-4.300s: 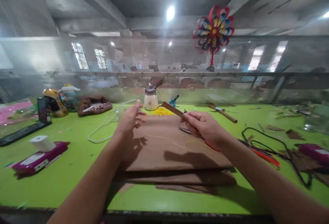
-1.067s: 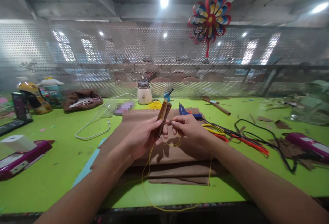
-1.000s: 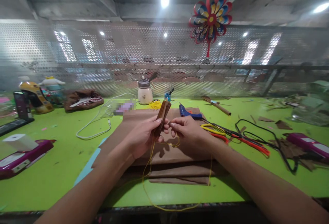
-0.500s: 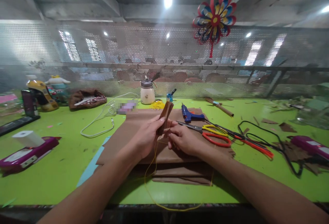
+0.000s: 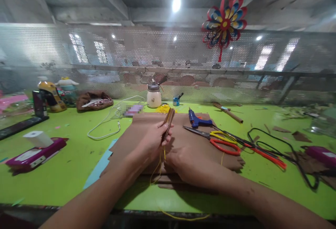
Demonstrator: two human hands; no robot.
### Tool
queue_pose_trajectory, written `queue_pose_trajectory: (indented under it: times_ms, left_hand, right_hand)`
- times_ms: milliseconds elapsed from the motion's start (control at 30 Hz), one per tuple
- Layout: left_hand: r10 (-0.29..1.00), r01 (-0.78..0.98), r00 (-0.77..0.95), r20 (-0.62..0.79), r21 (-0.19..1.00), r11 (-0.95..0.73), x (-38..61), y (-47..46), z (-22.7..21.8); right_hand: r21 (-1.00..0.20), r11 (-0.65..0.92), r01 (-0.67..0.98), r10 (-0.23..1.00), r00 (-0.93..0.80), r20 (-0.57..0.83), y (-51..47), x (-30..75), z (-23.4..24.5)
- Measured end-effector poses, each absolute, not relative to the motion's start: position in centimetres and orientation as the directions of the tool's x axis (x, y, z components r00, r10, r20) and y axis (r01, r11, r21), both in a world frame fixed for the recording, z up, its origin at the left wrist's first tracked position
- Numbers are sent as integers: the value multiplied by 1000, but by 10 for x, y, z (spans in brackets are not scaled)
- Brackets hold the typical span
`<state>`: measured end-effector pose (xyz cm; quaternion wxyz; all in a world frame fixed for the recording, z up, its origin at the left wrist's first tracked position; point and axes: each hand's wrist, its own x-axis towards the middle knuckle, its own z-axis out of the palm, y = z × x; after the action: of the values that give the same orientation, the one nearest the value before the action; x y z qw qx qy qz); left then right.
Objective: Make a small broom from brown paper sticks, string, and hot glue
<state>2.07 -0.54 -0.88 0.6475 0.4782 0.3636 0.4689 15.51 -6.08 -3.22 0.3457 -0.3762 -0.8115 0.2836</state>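
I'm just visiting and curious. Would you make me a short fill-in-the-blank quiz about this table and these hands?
1. The brown strips are gripped in the person's ____ hand.
2. The thread hanging below them is ____.
3. The glue gun is mostly ____.
4. The tabletop is bright ____.

Missing words: left; yellow; blue; green.

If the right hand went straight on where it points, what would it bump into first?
Probably the yellow thread by the right hand's fingertips, then perhaps the left hand; depth is unclear.
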Motion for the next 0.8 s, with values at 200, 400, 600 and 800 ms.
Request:
queue_pose_trajectory:
  times_ms: [200,400,600,800]
  left_hand:
    - [961,-225,274,-32,970,97,19,5,-18]
    - [937,-219,314,-152,949,227,21,1,-22]
    - [914,-199,353,-200,938,282,23,-2,-22]
    - [913,-254,343,-221,914,316,24,3,-30]
  right_hand:
    - [-372,533,760,790,-289,540,-11,215,11]
    - [-136,192,972,930,-136,342,55,270,-17]
    - [-31,183,983,940,-165,300,72,274,-57]
    - [-84,233,969,914,-189,359,75,277,-59]
